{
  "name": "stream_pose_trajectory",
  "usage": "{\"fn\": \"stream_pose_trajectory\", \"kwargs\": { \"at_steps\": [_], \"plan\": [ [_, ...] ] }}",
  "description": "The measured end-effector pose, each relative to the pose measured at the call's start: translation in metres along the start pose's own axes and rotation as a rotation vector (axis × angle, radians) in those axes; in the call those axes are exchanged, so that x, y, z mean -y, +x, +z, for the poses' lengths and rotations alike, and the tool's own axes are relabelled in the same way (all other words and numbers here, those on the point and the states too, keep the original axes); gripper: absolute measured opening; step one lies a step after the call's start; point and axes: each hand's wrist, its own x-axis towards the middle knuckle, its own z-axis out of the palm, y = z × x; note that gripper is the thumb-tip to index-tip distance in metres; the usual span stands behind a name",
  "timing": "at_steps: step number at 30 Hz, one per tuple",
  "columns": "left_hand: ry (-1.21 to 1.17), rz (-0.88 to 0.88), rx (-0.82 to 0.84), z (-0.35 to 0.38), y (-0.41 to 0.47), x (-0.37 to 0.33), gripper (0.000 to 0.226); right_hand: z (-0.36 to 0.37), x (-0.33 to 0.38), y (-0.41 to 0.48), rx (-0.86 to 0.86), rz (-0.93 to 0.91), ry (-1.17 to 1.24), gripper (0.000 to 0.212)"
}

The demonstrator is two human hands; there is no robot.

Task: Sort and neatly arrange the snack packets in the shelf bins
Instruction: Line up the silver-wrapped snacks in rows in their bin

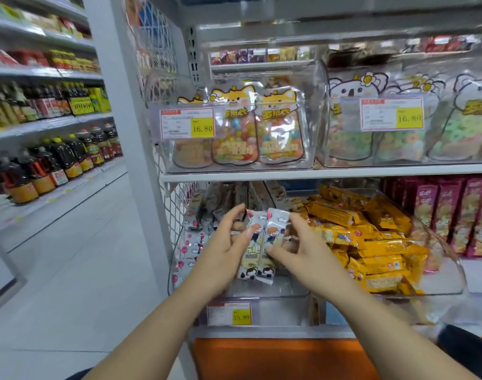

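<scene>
Two long white snack packets [261, 242] with cartoon children printed on them stand side by side over the lower left clear bin [275, 293]. My left hand [229, 239] grips them from the left, thumb on the front. My right hand [300, 242] grips them from the right, fingers curled around the top edge. More white and grey packets [196, 237] lie in the same bin to the left and behind. The neighbouring clear bin [453, 275] holds a loose heap of yellow snack packets [371, 242].
The upper shelf [316, 172] carries clear bins of fox-shaped candy bags [234, 127] and koala-shaped ring-candy bags [399, 127]. Pink boxes [453, 212] stand at the right. A white wire side panel [174, 209] bounds the bins on the left. Bottles [56, 160] line the aisle shelves farther left.
</scene>
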Motion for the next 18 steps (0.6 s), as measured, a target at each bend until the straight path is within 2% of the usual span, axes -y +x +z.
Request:
{"fn": "stream_pose_trajectory", "kwargs": {
  "at_steps": [4,8,11,13,15,18],
  "plan": [
    [0.148,0.059,0.059,-0.009,0.005,0.009,0.053,0.003,-0.01,0.009,-0.07,-0.085,-0.299,0.022],
    [0.337,0.085,0.206,-0.017,-0.001,0.023,0.04,0.009,-0.022,0.014,-0.085,-0.146,-0.473,0.023],
    [0.604,0.186,0.301,-0.024,-0.008,0.036,0.036,0.011,-0.027,0.016,-0.15,-0.128,-0.468,0.043],
    [0.753,0.237,0.357,-0.027,-0.012,0.044,0.041,0.017,-0.027,0.017,-0.12,-0.093,-0.451,0.046],
    [0.826,0.219,0.397,-0.028,-0.016,0.052,0.051,0.026,-0.029,0.018,-0.051,-0.042,-0.438,0.045],
    [0.827,0.24,0.362,-0.029,-0.019,0.06,0.058,0.041,-0.036,0.02,0.044,0.038,-0.373,0.042]
  ]
}}
